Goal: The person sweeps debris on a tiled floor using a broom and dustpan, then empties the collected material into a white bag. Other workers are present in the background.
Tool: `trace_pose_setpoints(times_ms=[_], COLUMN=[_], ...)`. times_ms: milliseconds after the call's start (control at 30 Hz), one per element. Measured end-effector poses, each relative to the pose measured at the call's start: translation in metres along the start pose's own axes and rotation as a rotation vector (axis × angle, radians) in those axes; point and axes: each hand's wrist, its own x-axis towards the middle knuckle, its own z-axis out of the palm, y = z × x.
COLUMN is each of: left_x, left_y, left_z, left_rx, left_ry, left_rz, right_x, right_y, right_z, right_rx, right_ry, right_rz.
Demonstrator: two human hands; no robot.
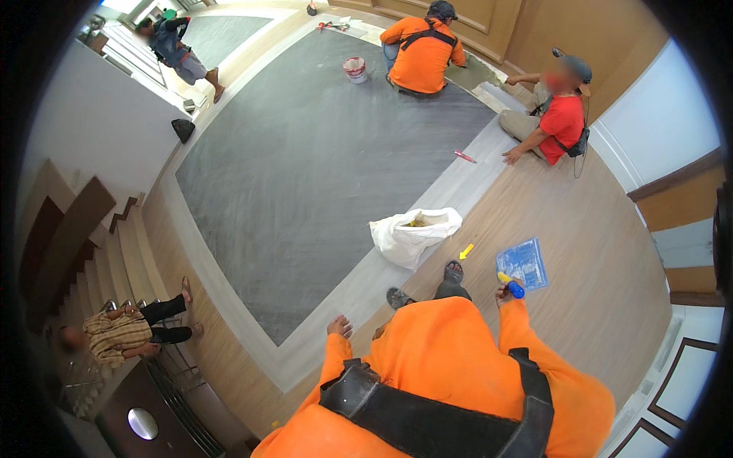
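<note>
My right hand (pixel 504 295) grips a blue-and-yellow tool handle (pixel 511 285). Right beyond it is a flat blue panel (pixel 522 260) smeared with white; I cannot tell whether the handle is joined to it. My left hand (pixel 341 327) holds nothing and hangs over the pale floor border (pixel 320 338), its fingers slightly apart. Before my sandalled feet (pixel 453 272) stands a white woven sack (pixel 401 243), its mouth gaping, with something yellowish inside.
Ahead, a person in orange (pixel 426 51) squats near wet grey-green adhesive (pixel 475 74); another in red (pixel 564 126) sits beside it. A bucket (pixel 355 70) and a red tool (pixel 465 157) lie on the floor. Two people stand at left, one near stairs (pixel 123 257). A yellow arrow (pixel 467 252) shows ahead.
</note>
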Motion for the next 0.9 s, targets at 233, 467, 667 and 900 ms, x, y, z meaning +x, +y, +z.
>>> trace_pose_setpoints(times_ms=[233, 467, 667, 900], left_x=[-0.003, -0.01, -0.002, -0.03], left_y=[-0.041, -0.01, 0.123, 0.338], left_z=[-0.129, -0.143, -0.044, 0.105], left_rx=[-0.261, -0.267, -0.184, -0.086], left_ry=[0.305, 0.243, -0.043, -0.77], left_rz=[-0.089, -0.1, 0.01, -0.065], right_x=[0.01, 0.031, 0.032, 0.013], right_y=[0.061, 0.116, 0.19, 0.314], right_z=[0.091, 0.217, 0.323, 0.438], right_rx=[-0.044, -0.367, -0.582, -1.153], right_ry=[-0.202, -0.323, -0.365, -0.503], right_rz=[-0.027, -0.171, -0.209, -0.047])
